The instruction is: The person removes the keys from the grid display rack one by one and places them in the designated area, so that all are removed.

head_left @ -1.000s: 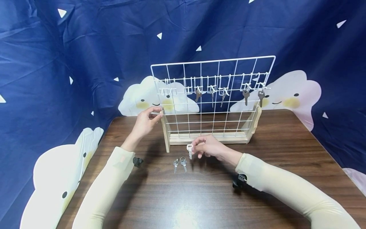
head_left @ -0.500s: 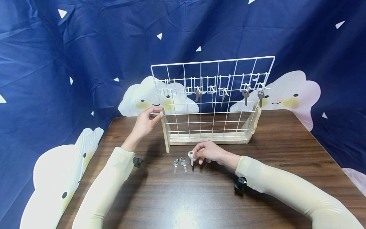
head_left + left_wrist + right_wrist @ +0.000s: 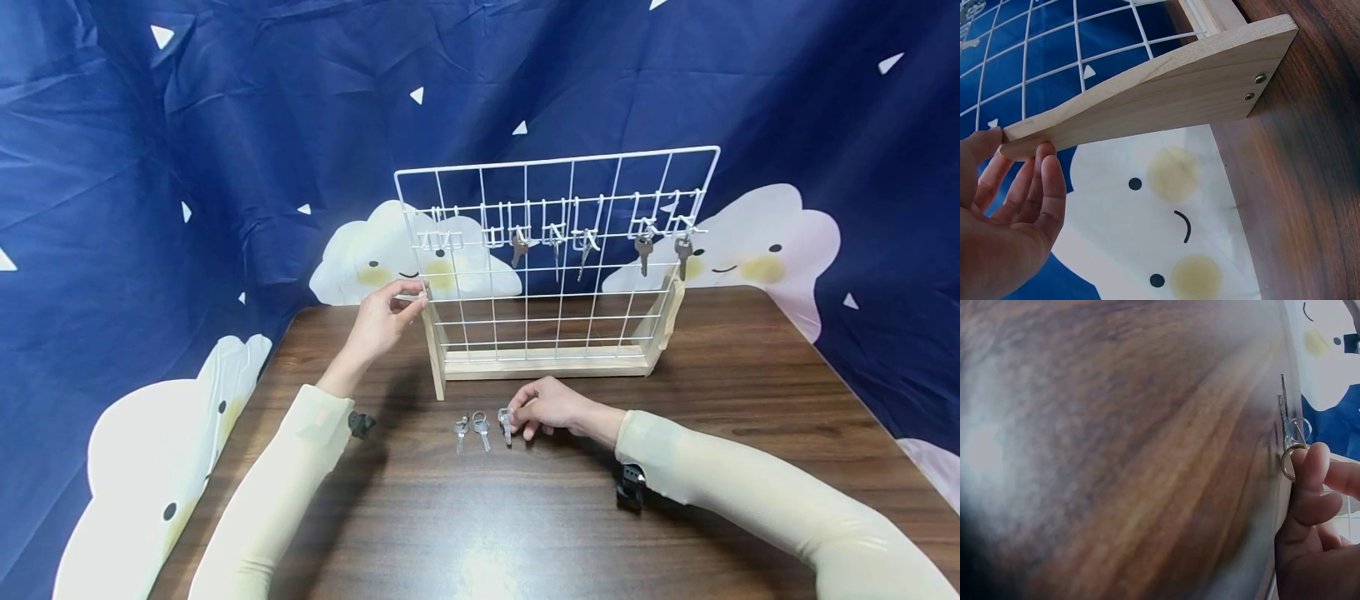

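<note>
My left hand [image 3: 381, 321] pinches the upper end of the wooden side support [image 3: 1141, 94] of a white wire grid rack [image 3: 540, 308]. Thumb on one side and fingertips on the other are plain in the left wrist view. Low over the table in front of the rack, my right hand [image 3: 551, 404] pinches a silver key [image 3: 506, 426] by its ring [image 3: 1287, 464]. The key's blade points toward the front and looks to be at the tabletop. Just left of it lie two more keys on rings, a middle key [image 3: 482, 429] and a left key [image 3: 461, 433].
Several keys hang from white hooks on the grid, among them a dark key [image 3: 643, 254] at the right. The leftmost hooks [image 3: 440, 239] bear no key. A brown wooden table [image 3: 420, 517] carries the rack, with a blue cloth [image 3: 300, 108] behind.
My right hand has lowered the key from in front of the rack's base toward the tabletop, coming slightly forward and right. The left hand keeps its hold on the support.
</note>
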Available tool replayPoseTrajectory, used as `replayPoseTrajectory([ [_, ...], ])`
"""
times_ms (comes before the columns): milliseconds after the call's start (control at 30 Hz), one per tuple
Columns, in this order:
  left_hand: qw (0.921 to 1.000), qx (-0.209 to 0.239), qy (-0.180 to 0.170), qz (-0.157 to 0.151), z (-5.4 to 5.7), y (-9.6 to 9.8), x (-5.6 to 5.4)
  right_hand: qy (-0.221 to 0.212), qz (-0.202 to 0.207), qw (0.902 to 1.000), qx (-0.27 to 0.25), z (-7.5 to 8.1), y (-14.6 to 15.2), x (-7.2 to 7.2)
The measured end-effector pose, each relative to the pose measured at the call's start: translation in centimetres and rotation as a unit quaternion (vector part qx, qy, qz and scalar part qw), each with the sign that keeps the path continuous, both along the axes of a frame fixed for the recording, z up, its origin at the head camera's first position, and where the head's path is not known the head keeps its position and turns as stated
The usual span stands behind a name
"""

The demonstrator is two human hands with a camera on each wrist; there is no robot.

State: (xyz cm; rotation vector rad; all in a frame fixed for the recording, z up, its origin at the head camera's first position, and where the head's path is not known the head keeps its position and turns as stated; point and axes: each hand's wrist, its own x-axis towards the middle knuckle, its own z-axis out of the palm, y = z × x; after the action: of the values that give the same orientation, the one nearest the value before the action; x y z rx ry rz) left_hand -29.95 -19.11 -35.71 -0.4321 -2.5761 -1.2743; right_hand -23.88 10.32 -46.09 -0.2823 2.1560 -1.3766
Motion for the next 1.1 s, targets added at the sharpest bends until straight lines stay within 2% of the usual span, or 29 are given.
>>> replayPoseTrajectory([
  [467, 1.0000, -0.001, 0.002, 0.000, 0.14, 0.04, 0.10, -0.005, -0.008, 0.9999, -0.005, -0.47, -0.35, 0.16],
  [1100, 1.0000, -0.004, 0.008, 0.001, -0.06, -0.04, -0.01, -0.004, -0.011, 0.9999, -0.001, -0.01, 0.36, 0.22],
])
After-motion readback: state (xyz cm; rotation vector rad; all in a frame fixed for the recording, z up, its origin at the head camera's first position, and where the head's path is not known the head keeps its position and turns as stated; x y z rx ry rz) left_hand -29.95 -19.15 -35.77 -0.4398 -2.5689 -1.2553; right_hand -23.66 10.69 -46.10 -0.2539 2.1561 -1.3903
